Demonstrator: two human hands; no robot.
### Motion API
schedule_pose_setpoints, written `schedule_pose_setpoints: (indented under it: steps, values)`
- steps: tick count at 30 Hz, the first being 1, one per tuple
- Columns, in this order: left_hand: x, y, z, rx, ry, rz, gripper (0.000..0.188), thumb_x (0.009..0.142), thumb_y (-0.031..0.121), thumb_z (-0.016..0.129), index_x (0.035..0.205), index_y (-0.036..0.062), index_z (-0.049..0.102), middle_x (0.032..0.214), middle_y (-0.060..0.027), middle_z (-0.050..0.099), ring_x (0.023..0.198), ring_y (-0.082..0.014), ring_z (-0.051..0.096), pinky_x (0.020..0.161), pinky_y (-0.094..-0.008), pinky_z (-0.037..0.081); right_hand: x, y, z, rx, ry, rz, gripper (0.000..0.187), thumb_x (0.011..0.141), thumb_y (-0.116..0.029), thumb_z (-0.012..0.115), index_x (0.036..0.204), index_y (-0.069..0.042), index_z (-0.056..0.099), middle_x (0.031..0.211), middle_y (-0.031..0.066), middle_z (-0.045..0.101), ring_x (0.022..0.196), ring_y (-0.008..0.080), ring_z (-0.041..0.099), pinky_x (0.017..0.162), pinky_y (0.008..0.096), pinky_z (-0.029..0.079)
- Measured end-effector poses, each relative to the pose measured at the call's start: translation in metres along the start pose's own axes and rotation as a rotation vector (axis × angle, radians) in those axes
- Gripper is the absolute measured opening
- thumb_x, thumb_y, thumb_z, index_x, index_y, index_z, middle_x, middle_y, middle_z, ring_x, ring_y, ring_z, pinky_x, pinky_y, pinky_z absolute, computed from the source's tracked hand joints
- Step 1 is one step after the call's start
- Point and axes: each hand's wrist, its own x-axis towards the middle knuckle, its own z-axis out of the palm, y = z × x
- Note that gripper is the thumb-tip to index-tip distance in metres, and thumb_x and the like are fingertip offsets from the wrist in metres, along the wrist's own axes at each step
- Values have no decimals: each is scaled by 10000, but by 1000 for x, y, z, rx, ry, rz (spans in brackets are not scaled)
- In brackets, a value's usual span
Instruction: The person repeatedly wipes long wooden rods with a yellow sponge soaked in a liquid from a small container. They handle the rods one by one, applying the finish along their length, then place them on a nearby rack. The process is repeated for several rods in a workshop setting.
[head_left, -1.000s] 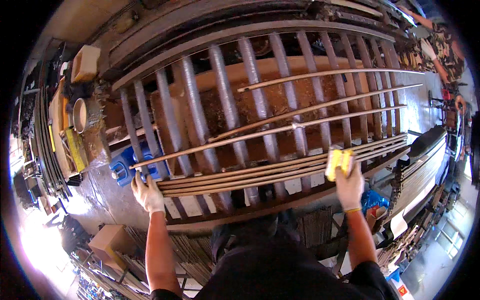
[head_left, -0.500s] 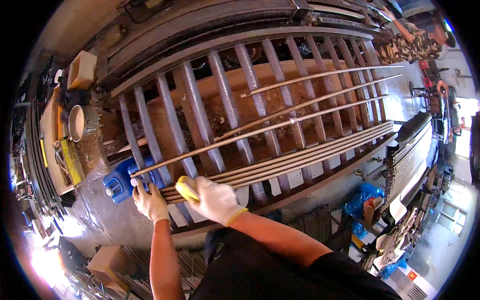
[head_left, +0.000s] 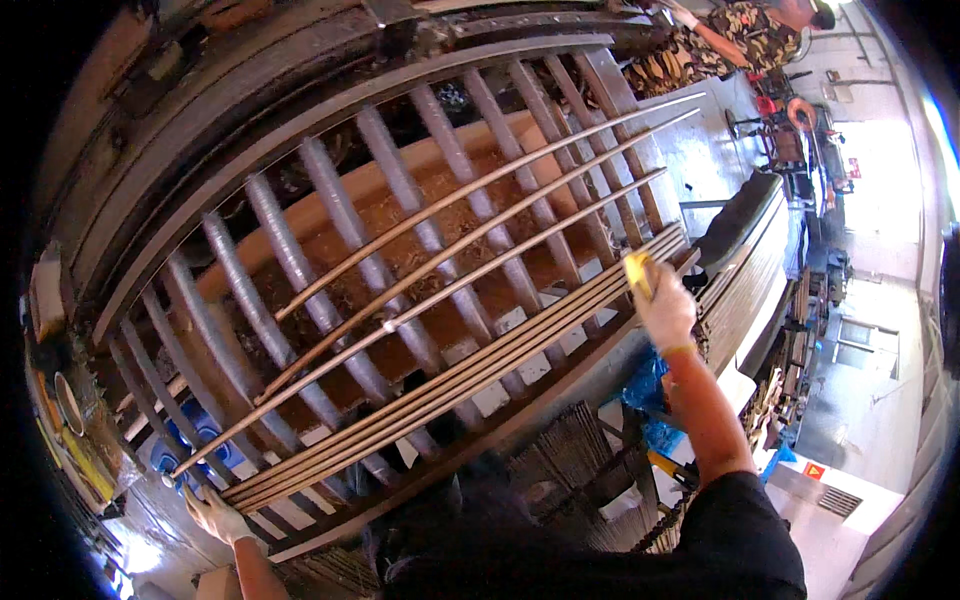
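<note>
A row of several thin brown rods (head_left: 460, 375) lies side by side along the near edge of a slatted metal rack (head_left: 300, 235). My right hand (head_left: 668, 312), in a pale glove, is closed round a small yellow object (head_left: 637, 270) at the right ends of this row; its exact kind is hard to make out. My left hand (head_left: 215, 517), gloved too, is beside the row's left ends with its fingers apart. Three more rods (head_left: 480, 265) lie spaced out farther back across the slats. The longest reaches toward a blue jug (head_left: 205, 425) by my left hand.
Below the slats is a brown, dirty trough (head_left: 330, 240). Stacked strips (head_left: 745, 260) and a blue plastic bag (head_left: 648, 390) are at the right. A co-worker (head_left: 720, 45) in camouflage clothing is at the far right. A round container (head_left: 68, 402) stands at the far left.
My right hand has swept from the left ends of the rods to their right ends with the yellow object. My left hand stays near the left ends. The view has shifted right.
</note>
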Motion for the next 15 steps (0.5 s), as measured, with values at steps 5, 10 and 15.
schedule_pose_setpoints:
  steps: [5,10,15]
  values:
    - [0,31,-6,77,-79,-320,760,1176,603,575,1763,139,440,1726,-245,518,1565,-469,513,1279,-571,457,104,117,21,-167,67,168,500,1056,-459,707,1415,-123,616,1239,232,779,1095,496,781,944,636,604]
    - [-6,22,-10,-581,-156,-365,769,1176,440,672,1758,20,395,1778,-254,464,1544,-432,527,1315,-522,410,150,129,16,-288,-27,236,456,1077,-446,679,1405,-132,639,1300,239,776,1188,470,771,998,618,598]
    - [-51,46,-29,-859,-92,-334,706,1199,319,592,1804,50,346,1823,-247,410,1654,-408,431,1361,-507,341,76,10,-14,193,86,323,684,1051,-455,735,1596,-62,607,1435,288,756,1330,498,723,1134,554,556]
